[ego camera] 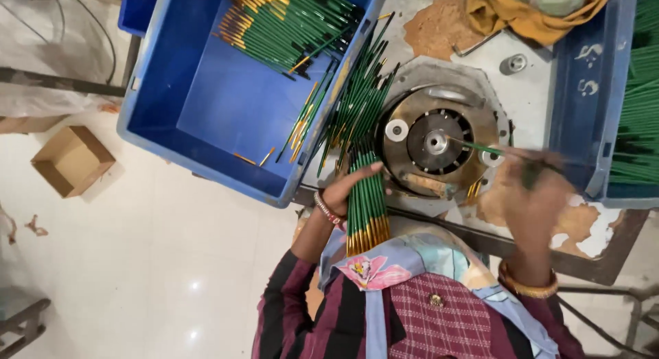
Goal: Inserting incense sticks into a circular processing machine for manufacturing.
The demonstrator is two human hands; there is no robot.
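My left hand (347, 187) grips a thick bundle of green pencils with gold ends (366, 204), fanned out over the table edge toward the blue crate. My right hand (532, 187), blurred by motion, holds a single green pencil (480, 148) whose tip points into the centre of a round metal machine head (434, 141). Both hands rest close to that machine.
A large blue crate (206, 105) at the left holds several more green pencils (288, 22). Another blue crate (597, 91) of green sticks stands at the right. A yellow cloth (522, 16) lies at the back. A cardboard box (72, 160) sits on the floor.
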